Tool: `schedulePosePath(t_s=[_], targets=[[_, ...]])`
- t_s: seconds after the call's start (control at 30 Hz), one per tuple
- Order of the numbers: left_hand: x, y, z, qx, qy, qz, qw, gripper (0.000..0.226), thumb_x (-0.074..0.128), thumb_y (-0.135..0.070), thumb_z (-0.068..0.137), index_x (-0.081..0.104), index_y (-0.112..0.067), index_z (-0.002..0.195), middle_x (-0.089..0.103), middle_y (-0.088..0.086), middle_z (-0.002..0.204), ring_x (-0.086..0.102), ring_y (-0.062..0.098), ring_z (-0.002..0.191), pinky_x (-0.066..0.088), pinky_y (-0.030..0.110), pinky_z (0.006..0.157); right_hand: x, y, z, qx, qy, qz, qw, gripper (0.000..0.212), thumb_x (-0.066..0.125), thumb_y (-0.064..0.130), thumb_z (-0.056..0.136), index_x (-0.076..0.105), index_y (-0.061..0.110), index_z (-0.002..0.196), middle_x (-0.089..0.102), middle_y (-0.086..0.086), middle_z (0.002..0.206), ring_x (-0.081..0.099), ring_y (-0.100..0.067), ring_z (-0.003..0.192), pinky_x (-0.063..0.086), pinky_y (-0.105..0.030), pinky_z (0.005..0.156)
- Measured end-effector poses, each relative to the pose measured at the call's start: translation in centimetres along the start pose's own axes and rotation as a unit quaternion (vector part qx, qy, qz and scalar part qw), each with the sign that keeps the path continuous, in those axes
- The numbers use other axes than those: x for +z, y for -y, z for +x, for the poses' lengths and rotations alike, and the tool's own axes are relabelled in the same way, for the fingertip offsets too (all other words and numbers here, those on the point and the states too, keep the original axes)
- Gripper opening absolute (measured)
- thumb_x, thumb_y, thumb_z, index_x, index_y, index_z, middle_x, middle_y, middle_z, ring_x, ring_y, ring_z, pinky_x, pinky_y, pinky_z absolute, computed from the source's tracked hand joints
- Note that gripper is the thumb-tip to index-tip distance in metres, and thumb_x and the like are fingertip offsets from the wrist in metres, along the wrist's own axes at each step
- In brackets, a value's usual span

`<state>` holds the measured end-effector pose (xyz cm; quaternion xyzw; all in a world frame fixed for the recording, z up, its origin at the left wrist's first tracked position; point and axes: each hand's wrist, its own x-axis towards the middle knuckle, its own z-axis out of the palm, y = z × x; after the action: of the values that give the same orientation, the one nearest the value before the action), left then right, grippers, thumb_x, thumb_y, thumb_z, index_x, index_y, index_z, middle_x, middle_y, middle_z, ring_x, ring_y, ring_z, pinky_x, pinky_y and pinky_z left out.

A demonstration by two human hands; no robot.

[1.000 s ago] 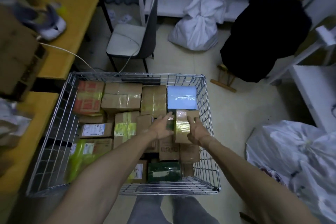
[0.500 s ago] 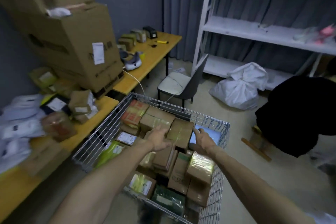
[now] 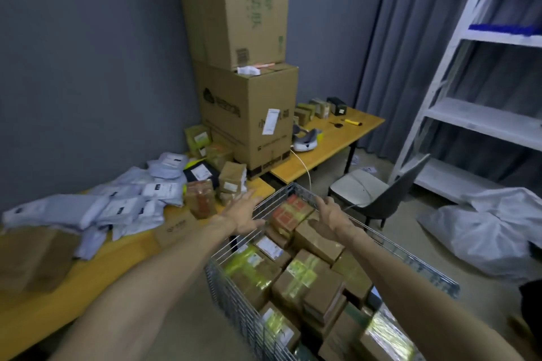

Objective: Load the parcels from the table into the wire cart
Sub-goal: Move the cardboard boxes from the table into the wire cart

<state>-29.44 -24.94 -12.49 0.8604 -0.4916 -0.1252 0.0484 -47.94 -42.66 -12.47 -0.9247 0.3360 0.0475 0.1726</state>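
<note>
Risk: slick grey poly mailers (image 3: pixel 123 208) heaped on the yellow table (image 3: pixel 58 311), nine o'clock of the left hand (image 3: pixel 245 214), could slide off the edge if grabbed carelessly. That hand is empty, fingers spread, toward boxy taped cardboard parcels (image 3: pixel 231 179) at eleven o'clock. The wire cart (image 3: pixel 234 302), rigid steel mesh at five o'clock, looks nearly full; overstacking may topple boxes. Above it the right hand (image 3: pixel 331 217) is empty, fingers loosely spread.

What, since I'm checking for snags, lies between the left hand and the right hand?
In the head view, the wire cart shows its far rim and a red-labelled parcel inside it between the left hand and the right hand.
</note>
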Motion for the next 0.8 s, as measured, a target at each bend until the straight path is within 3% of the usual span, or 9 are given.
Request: schedulePosePath(t_s=[0.17, 0.3, 0.47, 0.67, 0.8], targets=[[-3.3, 7.5, -3.0, -0.033, -0.03, 0.011, 0.999, 0.074, 0.059, -0.052, 0.092, 0.027, -0.025, 0.154, 0.006, 0.007, 0.165, 0.012, 0.03, 0.15, 0.02, 0.047, 0.12, -0.6, 7.6, 2.5, -0.02, -0.022, 0.008, 1.0, 0.07, 0.058, 0.028, 0.096, 0.019, 0.018, 0.154, 0.03, -0.018, 0.149, 0.038, -0.039, 0.133, 0.04, -0.047, 0.107], [-5.5, 13.4, -4.9, -0.063, -0.05, -0.019, 0.997, 0.077, 0.06, -0.052, 0.092, 0.026, -0.024, 0.154, 0.006, 0.009, 0.165, 0.014, 0.034, 0.15, 0.024, 0.043, 0.119, -1.0, 14.2, 3.9, -0.036, -0.022, 0.008, 0.999, 0.075, 0.056, 0.038, 0.097, 0.014, 0.019, 0.157, 0.023, -0.016, 0.155, 0.031, -0.038, 0.139, 0.037, -0.049, 0.109], [-8.2, 18.0, -5.6, -0.06, -0.095, -0.026, 0.993, 0.072, 0.059, -0.05, 0.093, 0.028, -0.023, 0.153, 0.008, 0.009, 0.165, 0.019, 0.032, 0.148, 0.026, 0.041, 0.116, -1.8, 21.2, 5.7, -0.07, -0.054, 0.022, 0.996, 0.07, 0.055, 0.038, 0.098, 0.019, 0.016, 0.154, 0.027, -0.019, 0.152, 0.038, -0.039, 0.134, 0.04, -0.046, 0.107], [-9.0, 22.1, -5.2, -0.062, -0.098, -0.027, 0.993, 0.077, 0.058, -0.059, 0.091, 0.03, -0.021, 0.152, 0.009, 0.012, 0.164, 0.021, 0.034, 0.148, 0.027, 0.047, 0.117, -1.6, 24.9, 7.2, -0.087, -0.067, 0.009, 0.994, 0.071, 0.056, 0.035, 0.097, 0.02, 0.014, 0.154, 0.037, -0.019, 0.141, 0.042, -0.038, 0.127, 0.042, -0.046, 0.103], [-8.4, 23.4, -4.2, -0.064, -0.089, -0.021, 0.994, 0.073, 0.058, -0.052, 0.093, 0.029, -0.024, 0.153, 0.009, 0.012, 0.164, 0.02, 0.033, 0.148, 0.027, 0.045, 0.117, -1.0, 25.4, 9.3, -0.082, -0.066, -0.001, 0.994, 0.072, 0.057, 0.036, 0.096, 0.02, 0.017, 0.155, 0.035, -0.018, 0.144, 0.041, -0.037, 0.129, 0.042, -0.047, 0.105]])
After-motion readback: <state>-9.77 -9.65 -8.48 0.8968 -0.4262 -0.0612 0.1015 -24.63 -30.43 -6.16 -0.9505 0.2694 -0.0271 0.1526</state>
